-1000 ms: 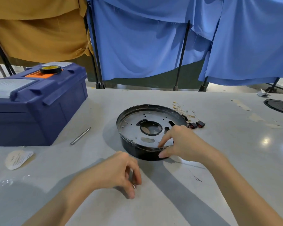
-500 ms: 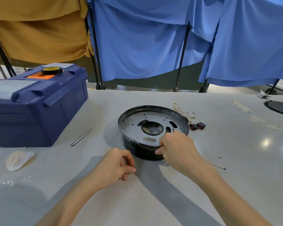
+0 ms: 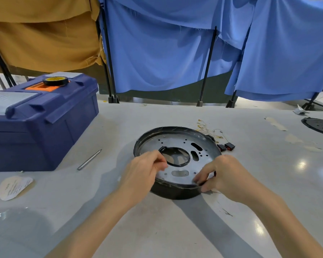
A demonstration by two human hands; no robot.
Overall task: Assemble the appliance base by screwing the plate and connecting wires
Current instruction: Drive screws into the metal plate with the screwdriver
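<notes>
At the far left of the grey table (image 3: pixel 157 229) lies a round paper label (image 3: pixel 14 187), and behind it stands a blue toolbox (image 3: pixel 41 127) with a roll of tape (image 3: pixel 55 81) on its lid. A thin metal rod (image 3: pixel 90 159) lies just right of the toolbox. Near the middle of the table sits the round black base (image 3: pixel 173 192), with the grey metal plate (image 3: pixel 175 140) lying inside it. The left hand (image 3: pixel 144 172) hovers over the left part of the plate, beside the big middle hole; its fingers are curled, thumb and forefinger tips pinched together, and I cannot tell whether anything is held between them. The right hand (image 3: pixel 226 174) grips the near right rim of the base, thumb against the outer wall and fingers curled over the edge onto the plate. Behind the base on the right lie thin loose wires (image 3: pixel 209 129) and two small black connectors (image 3: pixel 229 146). A flat black disc (image 3: pixel 321 125) lies at the far right edge.
</notes>
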